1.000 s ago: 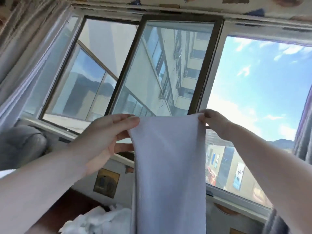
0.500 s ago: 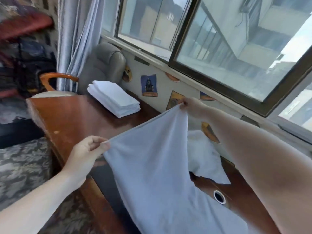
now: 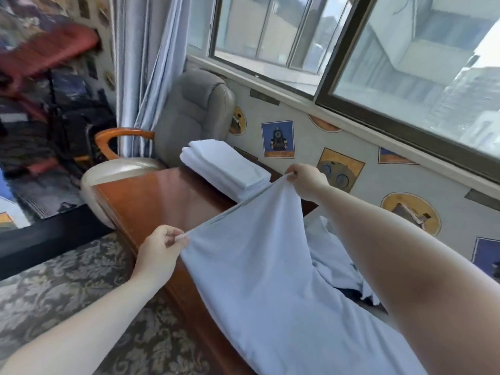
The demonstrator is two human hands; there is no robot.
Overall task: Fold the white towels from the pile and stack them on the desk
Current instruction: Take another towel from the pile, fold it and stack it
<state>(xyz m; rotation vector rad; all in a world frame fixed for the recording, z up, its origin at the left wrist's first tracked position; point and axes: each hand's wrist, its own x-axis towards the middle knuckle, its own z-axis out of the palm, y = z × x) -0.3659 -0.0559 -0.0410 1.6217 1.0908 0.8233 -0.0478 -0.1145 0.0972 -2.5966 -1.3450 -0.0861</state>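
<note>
A white towel (image 3: 259, 269) hangs stretched over the wooden desk (image 3: 162, 196), its lower part draped on the desk top. My left hand (image 3: 159, 249) pinches its near top corner at the desk's front edge. My right hand (image 3: 304, 178) pinches the far top corner, close to the wall. A stack of folded white towels (image 3: 224, 165) lies at the desk's far end, just beyond my right hand. The pile of unfolded white towels (image 3: 335, 255) lies under my right forearm, partly hidden by the arm and the held towel.
A grey padded chair (image 3: 194, 115) with a wooden armrest stands at the desk's far end, beside blue-striped curtains (image 3: 140, 69). A wall with framed pictures and a large window (image 3: 378, 63) runs along the right. Patterned carpet (image 3: 67, 288) covers the floor on the left.
A second ago the towel was held up high in front of the window. It has come down over the desk, and my hands have spread apart, stretching the top edge taut.
</note>
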